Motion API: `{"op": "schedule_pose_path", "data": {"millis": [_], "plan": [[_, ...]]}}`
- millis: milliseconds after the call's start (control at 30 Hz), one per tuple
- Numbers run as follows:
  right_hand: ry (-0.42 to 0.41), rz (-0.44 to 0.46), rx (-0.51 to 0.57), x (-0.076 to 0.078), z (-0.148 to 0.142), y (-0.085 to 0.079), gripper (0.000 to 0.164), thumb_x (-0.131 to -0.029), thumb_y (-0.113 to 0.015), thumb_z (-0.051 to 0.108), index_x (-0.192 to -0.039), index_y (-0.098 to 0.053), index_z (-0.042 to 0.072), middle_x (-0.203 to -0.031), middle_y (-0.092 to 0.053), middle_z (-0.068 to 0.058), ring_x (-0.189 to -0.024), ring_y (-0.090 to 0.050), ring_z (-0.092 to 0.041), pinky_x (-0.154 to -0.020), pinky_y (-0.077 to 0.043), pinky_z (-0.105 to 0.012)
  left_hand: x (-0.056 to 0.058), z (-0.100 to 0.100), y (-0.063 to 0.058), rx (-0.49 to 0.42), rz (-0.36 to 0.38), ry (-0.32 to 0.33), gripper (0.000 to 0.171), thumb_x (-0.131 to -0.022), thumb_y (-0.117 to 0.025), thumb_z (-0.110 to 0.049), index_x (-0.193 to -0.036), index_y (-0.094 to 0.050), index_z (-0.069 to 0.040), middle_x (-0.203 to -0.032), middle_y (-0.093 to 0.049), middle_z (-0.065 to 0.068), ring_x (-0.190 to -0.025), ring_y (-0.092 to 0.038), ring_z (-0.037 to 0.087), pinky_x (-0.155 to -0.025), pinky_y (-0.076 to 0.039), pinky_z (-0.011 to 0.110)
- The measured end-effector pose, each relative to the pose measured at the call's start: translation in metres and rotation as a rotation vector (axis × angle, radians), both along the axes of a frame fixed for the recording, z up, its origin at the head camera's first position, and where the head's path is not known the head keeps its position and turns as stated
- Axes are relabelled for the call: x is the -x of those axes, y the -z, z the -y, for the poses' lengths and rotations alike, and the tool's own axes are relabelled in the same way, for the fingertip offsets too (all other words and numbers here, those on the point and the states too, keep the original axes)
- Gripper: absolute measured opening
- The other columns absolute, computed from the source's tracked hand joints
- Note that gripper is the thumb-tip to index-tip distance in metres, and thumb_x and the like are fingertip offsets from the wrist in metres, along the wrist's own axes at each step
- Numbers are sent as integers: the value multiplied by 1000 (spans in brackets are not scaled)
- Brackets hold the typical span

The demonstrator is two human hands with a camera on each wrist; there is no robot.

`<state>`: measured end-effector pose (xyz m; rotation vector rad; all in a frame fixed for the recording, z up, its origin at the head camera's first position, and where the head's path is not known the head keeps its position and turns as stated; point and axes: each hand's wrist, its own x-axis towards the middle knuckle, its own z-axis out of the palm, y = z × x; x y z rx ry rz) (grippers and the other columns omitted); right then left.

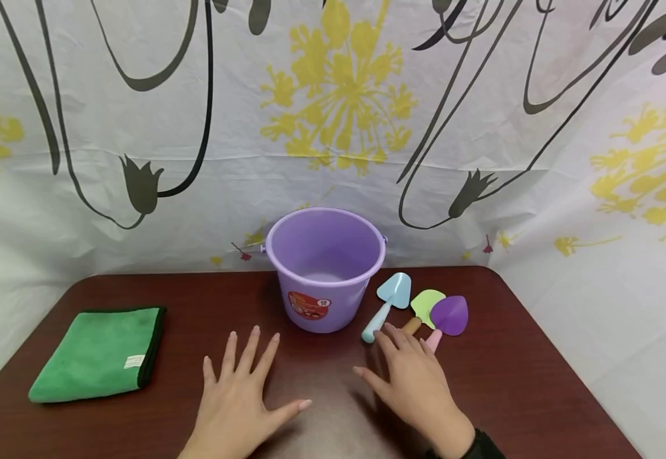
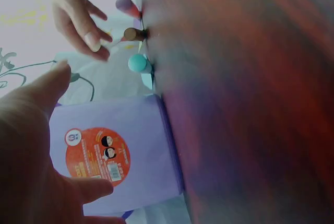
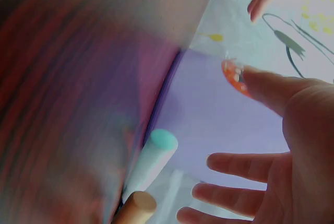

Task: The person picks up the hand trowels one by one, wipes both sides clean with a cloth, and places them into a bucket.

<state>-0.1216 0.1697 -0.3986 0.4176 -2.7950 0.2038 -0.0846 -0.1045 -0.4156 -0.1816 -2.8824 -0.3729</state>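
Note:
A purple bucket (image 1: 347, 303) with a red label (image 1: 304, 306) stands upright at the back middle of the table. Just right of it lie three small toy shovels: a light blue one (image 1: 395, 290), a lime green one (image 1: 427, 302) with a brown handle, and a purple one (image 1: 450, 315) with a pink handle. My right hand (image 1: 416, 386) is over the table with its fingers extended, fingertips close by the shovel handles and holding nothing. In front of the bucket, to its left, my left hand (image 1: 232, 408) spreads its fingers wide with nothing in it.
On the left side of the table (image 1: 207, 293) lies a folded green cloth (image 1: 92, 357) with dark edging and a small white tag. A white curtain (image 1: 333, 185) printed with yellow and grey flowers hangs right behind the table and along its sides.

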Motion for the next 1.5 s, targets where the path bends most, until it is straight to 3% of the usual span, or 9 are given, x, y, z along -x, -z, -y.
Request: {"op": "schedule_pose_path", "data": {"millis": [200, 367, 533, 733, 867, 1033, 1233, 1400, 1500], "plan": [[16, -34, 31, 6, -10, 0, 58, -87, -74, 54, -122, -69, 9, -130, -68, -15, -120, -66, -33, -99, -55, -50, 2, 7, -3, -18, 23, -14, 108, -71, -48, -96, -156, -40, -29, -164, -35, 10, -153, -22, 46, -109, -24, 82], [29, -52, 51, 12, -20, -2, 54, -86, -77, 49, -119, -70, 7, -119, -71, -11, -107, -70, -29, -77, -60, -43, 5, 15, -6, -52, 52, -41, 108, -74, -51, -93, -156, -40, -23, -164, -34, 16, -152, -21, 49, -109, -20, 83], [78, -67, 77, 16, -30, -5, 49, -85, -79, 45, -116, -71, 7, -113, -71, -10, -93, -71, -26, -65, -58, -41, 9, 26, -13, -72, 100, -64, 109, -78, -50, -90, -157, -38, -17, -163, -31, 23, -151, -19, 52, -109, -17, 85], [173, 2, 95, 18, -40, -8, 42, -87, -77, 44, -110, -71, 10, -80, -61, 0, -69, -61, -14, -49, -44, -29, 15, 42, -18, -57, 139, -106, 112, -80, -46, -91, -158, -33, -12, -163, -25, 29, -150, -15, 57, -109, -12, 85], [212, 53, 106, 22, -46, -6, 49, -89, -75, 42, -119, -68, 4, -78, -61, 0, -67, -62, -13, -48, -43, -29, 18, 57, -20, -22, 143, -154, 115, -80, -45, -91, -158, -31, -7, -161, -22, 35, -146, -14, 61, -106, -10, 87], [255, 82, 116, 26, -53, -4, 36, -90, -74, 38, -99, -61, 5, -69, -58, 0, -57, -59, -15, -43, -38, -29, 22, 77, -19, 6, 131, -202, 117, -81, -45, -90, -157, -30, -3, -158, -21, 39, -143, -16, 64, -103, -11, 88], [272, 89, 119, 27, -57, 0, 40, -89, -75, 44, -86, -57, 9, -64, -55, 1, -51, -56, -18, -41, -36, -30, 23, 98, -17, 39, 117, -239, 118, -82, -47, -89, -157, -27, 0, -157, -19, 41, -141, -16, 66, -101, -12, 88], [295, 132, 110, 27, -57, 3, 44, -89, -73, 50, -85, -57, 10, -63, -54, 2, -50, -53, -15, -42, -35, -29, 24, 110, -12, 56, 155, -250, 117, -84, -49, -86, -156, -25, 3, -156, -17, 43, -139, -14, 69, -100, -12, 90], [311, 127, 76, 27, -56, 5, 53, -89, -73, 52, -98, -61, 2, -62, -53, -1, -49, -55, -18, -40, -37, -31, 25, 115, -10, 70, 192, -255, 117, -84, -48, -86, -157, -24, 3, -155, -16, 44, -139, -13, 69, -100, -13, 90]]}}
